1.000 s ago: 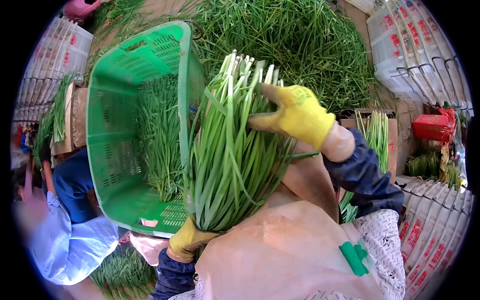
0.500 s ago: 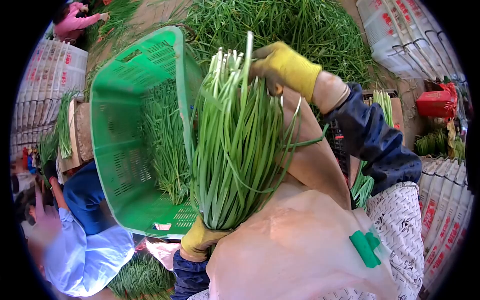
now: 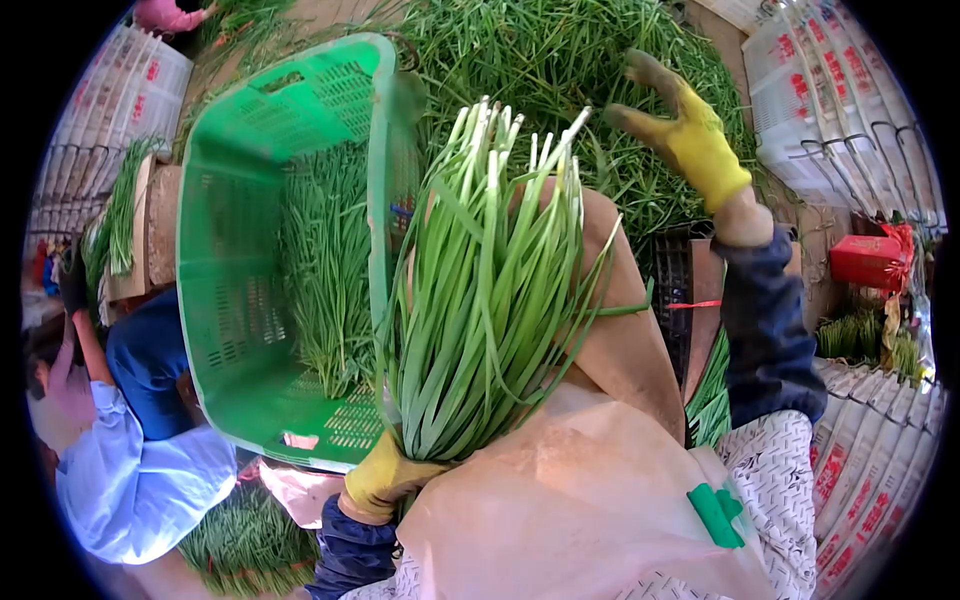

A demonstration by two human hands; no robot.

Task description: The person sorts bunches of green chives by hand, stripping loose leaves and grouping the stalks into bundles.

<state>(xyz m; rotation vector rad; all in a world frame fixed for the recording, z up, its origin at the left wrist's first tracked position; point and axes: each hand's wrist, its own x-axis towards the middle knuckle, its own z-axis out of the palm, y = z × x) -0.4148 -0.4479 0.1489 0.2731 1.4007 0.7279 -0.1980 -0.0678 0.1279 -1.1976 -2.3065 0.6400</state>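
A thick bunch of garlic chives [image 3: 490, 300] stands over my lap, white stem ends up and green leaf tips down. My left hand [image 3: 385, 478], in a yellow glove, is wrapped round the leaf end at the bottom. My right hand [image 3: 682, 130], also in a soiled yellow glove, is raised to the right with thumb and fingers spread and nothing in it. Behind it lies a large heap of loose chives [image 3: 560, 60]. Directly left of the bunch is a green plastic basket [image 3: 225, 230], tilted, with chives [image 3: 330, 270] lying inside.
White crates with red print [image 3: 825, 95] stand at the right and left edges. A red box [image 3: 868, 262] sits at the right. Left of me a person in a blue shirt [image 3: 150, 480] works beside chives [image 3: 245, 540]. Another person's pink sleeve [image 3: 165, 15] shows at top left.
My right hand has left the white stem ends and moved up and right, its fingers opening. My left hand keeps its hold on the bunch. The stem ends have spread apart slightly.
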